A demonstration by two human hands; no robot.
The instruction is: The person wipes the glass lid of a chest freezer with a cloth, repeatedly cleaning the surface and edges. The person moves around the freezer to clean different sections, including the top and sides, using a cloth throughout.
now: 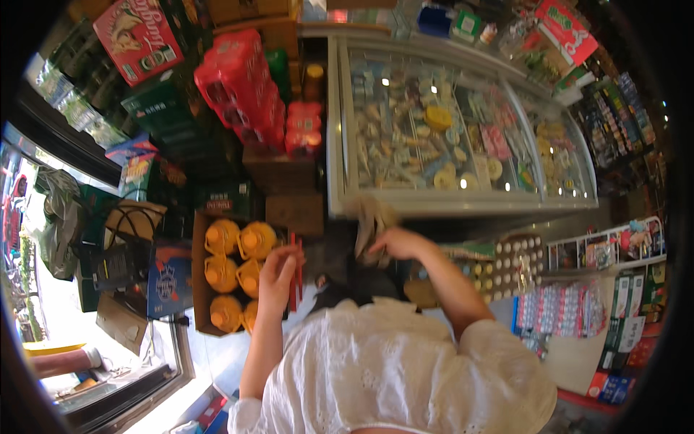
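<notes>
My right hand (398,243) is closed on a greyish-beige cloth (370,225), blurred at its upper end, beside the front edge of a glass-topped chest freezer (444,199). Through the glass, many packaged items are visible. My left hand (279,271) hangs with loosely bent fingers and nothing visible in it. It is over the right side of an open cardboard carton (201,304) of several orange-capped jugs (222,237); whether it touches a jug is unclear. Narrow red strips (296,295) stand just right of that hand.
Shrink-wrapped red can packs (238,87) are stacked on boxes left of the freezer. Beverage cartons (171,276) line the left, beside a bright doorway. Cases of bottles (515,266) and wrapped bottles (558,309) stand at right. Another person's arm (62,362) shows outside.
</notes>
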